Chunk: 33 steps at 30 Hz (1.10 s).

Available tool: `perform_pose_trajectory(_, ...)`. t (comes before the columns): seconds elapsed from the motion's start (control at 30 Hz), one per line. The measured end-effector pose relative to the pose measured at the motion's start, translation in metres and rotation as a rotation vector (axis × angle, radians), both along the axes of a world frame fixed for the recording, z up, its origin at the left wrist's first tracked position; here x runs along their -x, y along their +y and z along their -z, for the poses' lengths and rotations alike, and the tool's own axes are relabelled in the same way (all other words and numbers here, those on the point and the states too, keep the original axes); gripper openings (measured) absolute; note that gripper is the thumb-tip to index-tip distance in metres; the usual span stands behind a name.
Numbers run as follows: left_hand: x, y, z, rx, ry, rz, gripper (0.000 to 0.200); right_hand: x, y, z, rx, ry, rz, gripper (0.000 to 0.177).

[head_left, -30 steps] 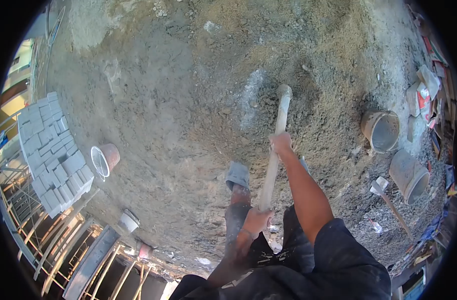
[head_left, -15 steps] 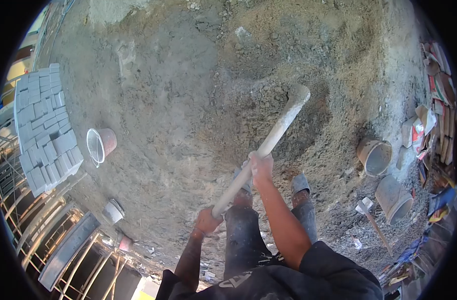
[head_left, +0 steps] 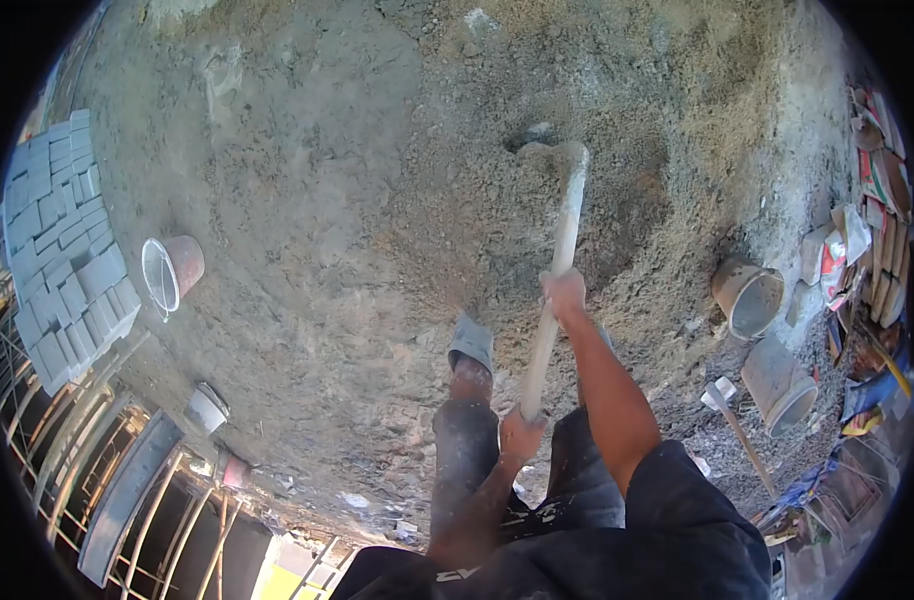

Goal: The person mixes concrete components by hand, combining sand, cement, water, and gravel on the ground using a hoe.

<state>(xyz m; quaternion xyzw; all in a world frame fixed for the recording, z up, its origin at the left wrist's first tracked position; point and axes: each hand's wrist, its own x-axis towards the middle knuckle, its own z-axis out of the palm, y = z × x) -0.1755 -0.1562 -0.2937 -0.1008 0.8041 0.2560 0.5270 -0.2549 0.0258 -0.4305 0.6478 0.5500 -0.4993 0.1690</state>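
Note:
Both hands are wrapped round the thick pale handle of a hoe, which points away from me. My left hand closes on the near end, low between my knees. Farther up the shaft, my right hand grips it about midway. The far end carries the hoe's head, caked in grey dust, and its blade is mostly hidden in the soil. Loose grey-brown sand and mortar-like mix lies around it. My booted feet stand just behind this patch.
At left stand a stack of grey blocks and a bucket. Two dirty buckets and a wooden-handled hammer lie at right, near piled sacks. Rebar framing borders the lower left.
The hoe has swung from a diagonal to nearly straight ahead, its head shifting left and farther out. My left hand has moved right, and my right hand has moved up and right.

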Motion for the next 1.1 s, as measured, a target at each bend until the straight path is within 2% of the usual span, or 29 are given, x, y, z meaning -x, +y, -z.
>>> perform_pose_trajectory(0.03,-0.028,-0.016,-0.005,0.034,-0.012,0.046,0.028,-0.017,-0.012,-0.021,0.038,0.01,0.063,0.026)
perform_pose_trajectory(0.1,-0.085,-0.034,-0.016,-0.027,-0.139,-0.112,0.027,-0.047,-0.018,-0.068,-0.042,-0.025,-0.021,0.033)
perform_pose_trajectory(0.2,-0.091,0.005,-0.03,-0.196,-0.056,-0.178,0.02,-0.061,0.008,-0.08,-0.197,0.001,-0.196,0.042)
perform_pose_trajectory(0.27,-0.049,0.06,-0.014,-0.188,-0.322,-0.312,0.014,-0.027,0.058,-0.077,-0.316,0.075,-0.194,0.04)
perform_pose_trajectory(0.3,-0.031,0.087,0.005,-0.308,-0.259,-0.306,0.009,-0.007,0.087,-0.064,-0.364,0.05,-0.242,0.041)
perform_pose_trajectory(0.33,-0.018,0.11,0.028,-0.347,-0.324,-0.39,0.008,0.013,0.118,-0.049,-0.331,0.115,-0.208,0.04)
perform_pose_trajectory(0.4,0.006,0.15,0.046,-0.409,-0.426,-0.453,0.009,0.037,0.163,-0.034,-0.337,0.065,-0.276,0.04)
perform_pose_trajectory(0.43,-0.007,0.151,0.045,-0.397,-0.427,-0.459,0.009,0.037,0.173,-0.034,-0.305,0.027,-0.292,0.041)
perform_pose_trajectory(0.5,-0.038,0.147,0.032,-0.332,-0.647,-0.491,0.01,-0.02,0.16,-0.001,-0.145,-0.099,-0.309,0.041)
perform_pose_trajectory(0.53,-0.066,0.131,0.03,-0.256,-0.639,-0.461,0.012,-0.058,0.134,0.002,-0.341,-0.145,-0.406,0.043)
perform_pose_trajectory(0.6,-0.105,0.092,0.016,-0.184,-0.634,-0.378,0.016,-0.109,0.099,-0.008,-0.288,-0.097,-0.283,0.044)
perform_pose_trajectory(0.63,-0.108,0.072,0.005,-0.168,-0.645,-0.327,0.018,-0.133,0.081,-0.01,-0.388,-0.026,-0.235,0.04)
perform_pose_trajectory(0.7,-0.108,0.044,-0.025,-0.087,-0.546,-0.067,0.025,-0.159,0.055,-0.039,-0.124,-0.016,0.038,0.031)
perform_pose_trajectory(0.77,-0.122,0.015,-0.021,-0.163,-0.296,0.103,0.03,-0.142,0.054,-0.067,-0.208,0.066,0.132,0.026)
perform_pose_trajectory(0.83,-0.082,0.027,-0.016,-0.168,-0.256,0.143,0.033,-0.13,0.054,-0.079,-0.23,0.181,0.262,0.017)
perform_pose_trajectory(0.9,-0.04,0.046,0.008,-0.152,-0.112,0.233,0.031,-0.087,0.081,-0.067,-0.184,0.298,0.428,0.015)
perform_pose_trajectory(0.93,-0.02,0.052,0.023,-0.252,0.007,0.179,0.025,-0.071,0.093,-0.044,-0.147,0.413,0.469,0.014)
perform_pose_trajectory(0.97,0.009,0.062,0.027,-0.131,0.041,0.321,0.027,-0.047,0.102,-0.036,-0.15,0.447,0.533,0.015)
perform_pose_trajectory(1.0,0.034,0.074,0.016,-0.086,0.076,0.313,0.031,-0.034,0.109,-0.004,-0.087,0.415,0.484,0.016)
perform_pose_trajectory(1.03,0.038,0.061,0.008,-0.067,0.064,0.321,0.031,-0.033,0.103,0.021,-0.021,0.379,0.434,0.017)
perform_pose_trajectory(1.1,0.048,0.043,-0.008,0.073,-0.145,0.45,0.034,-0.03,0.047,0.005,0.185,0.326,0.514,0.019)
